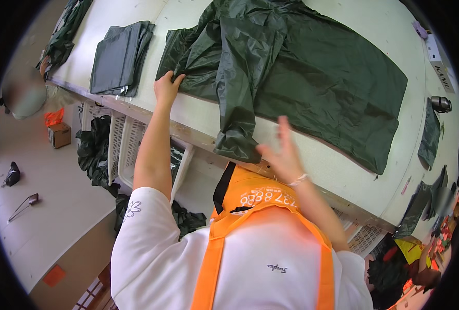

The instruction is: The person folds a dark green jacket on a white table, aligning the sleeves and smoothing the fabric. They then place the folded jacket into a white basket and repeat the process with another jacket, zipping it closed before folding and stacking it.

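Observation:
A dark green raincoat [312, 72] lies spread across the white table [389, 170]. One sleeve [237, 124] hangs over the table's near edge. My left hand [166, 87] pinches the crumpled left edge of the raincoat, fingers closed on the fabric. My right hand [281, 152] hovers open above the table edge just right of the hanging sleeve cuff, fingers spread and blurred, holding nothing. I wear a white shirt and an orange apron [255, 201].
A folded stack of dark green garments [118, 59] lies on the table to the left. White slatted crates [123, 144] with dark fabric sit under the table. A metal cup [440, 104] and more dark pieces are at the right. Another person is at far left.

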Tool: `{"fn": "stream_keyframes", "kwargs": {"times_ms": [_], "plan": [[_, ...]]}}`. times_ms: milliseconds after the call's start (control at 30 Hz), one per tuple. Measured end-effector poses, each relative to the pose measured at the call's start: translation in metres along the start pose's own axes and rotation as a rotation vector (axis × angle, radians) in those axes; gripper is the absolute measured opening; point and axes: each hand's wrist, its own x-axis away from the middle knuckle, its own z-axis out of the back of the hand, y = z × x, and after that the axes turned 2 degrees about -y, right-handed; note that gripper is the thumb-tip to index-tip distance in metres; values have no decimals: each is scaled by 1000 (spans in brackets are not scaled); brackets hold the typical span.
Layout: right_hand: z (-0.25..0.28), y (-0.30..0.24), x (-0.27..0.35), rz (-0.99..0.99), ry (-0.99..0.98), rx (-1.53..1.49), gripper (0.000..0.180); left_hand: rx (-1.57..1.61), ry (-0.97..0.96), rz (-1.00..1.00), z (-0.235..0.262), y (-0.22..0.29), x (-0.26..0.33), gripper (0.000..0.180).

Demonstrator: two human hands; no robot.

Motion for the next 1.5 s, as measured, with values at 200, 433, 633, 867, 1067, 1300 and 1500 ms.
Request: {"fn": "stream_keyframes", "kwargs": {"times_ms": [200, 433, 633, 867, 1067, 1300, 1500], "plan": [[36, -52, 17, 18, -359, 715, 43, -79, 9, 5, -5, -2, -1, 45], [367, -201, -14, -232, 296, 785, 21, -174, -23, 51, -7, 4, -11, 36], [367, -183, -43, -37, 920, 836, 54, 105, -283, -12, 8, -47, -27, 33], [288, -146, 8, 179, 917, 923, 33, -2, -321, -1096, 29, 247, 15, 46], [317, -146, 30, 380, 1094, 1125, 21, -211, -275, -944, -82, 245, -8, 61], [313, -97, 51, 117, 1166, 875, 27, -197, -276, -952, -91, 250, -8, 62], [292, -140, 31, 619, 1374, 318, 25, -204, -265, -968, -93, 250, -6, 62]]}}
